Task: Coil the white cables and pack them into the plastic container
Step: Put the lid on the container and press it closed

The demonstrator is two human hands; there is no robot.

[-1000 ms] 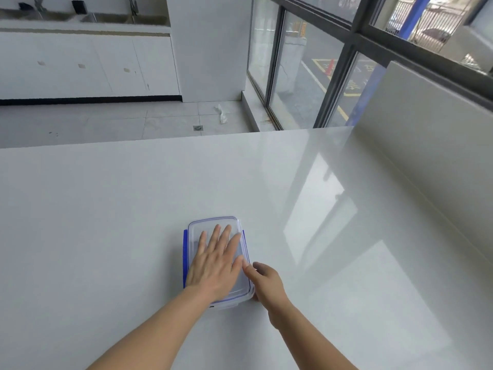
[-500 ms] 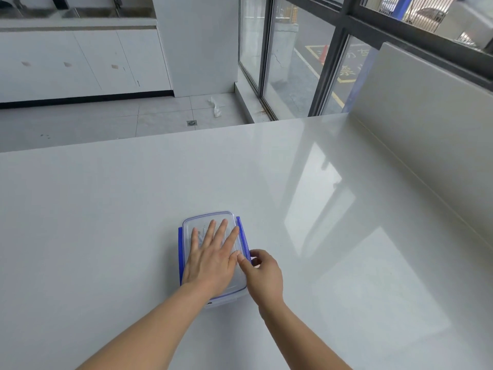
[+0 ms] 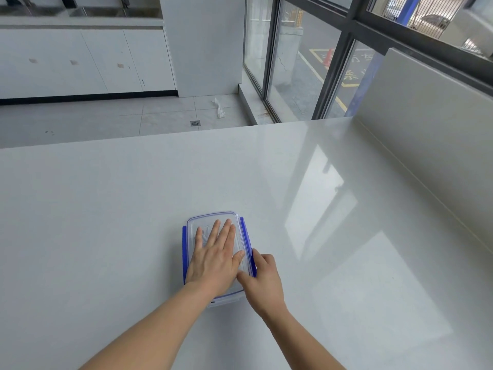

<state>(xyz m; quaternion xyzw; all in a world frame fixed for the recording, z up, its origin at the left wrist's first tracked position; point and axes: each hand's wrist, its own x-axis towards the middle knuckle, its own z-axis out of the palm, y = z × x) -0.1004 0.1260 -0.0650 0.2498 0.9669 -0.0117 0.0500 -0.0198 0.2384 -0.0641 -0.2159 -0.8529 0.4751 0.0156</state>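
One box (image 3: 229, 300) seemingly packed: my left hand (image 3: 213, 260) flat, fingers straight, pressed lid (image 3: 213, 218); right hand (image 3: 264, 279) pinched blue clip (image 3: 246, 236). Only latching seemed left.

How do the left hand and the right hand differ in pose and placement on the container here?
The left hand lies flat with straight, spread fingers; the right hand is curled. The left hand presses on top of the clear lid; the right hand sits at its right edge, pinching the blue latch between thumb and index finger. Both touch the lidded container.
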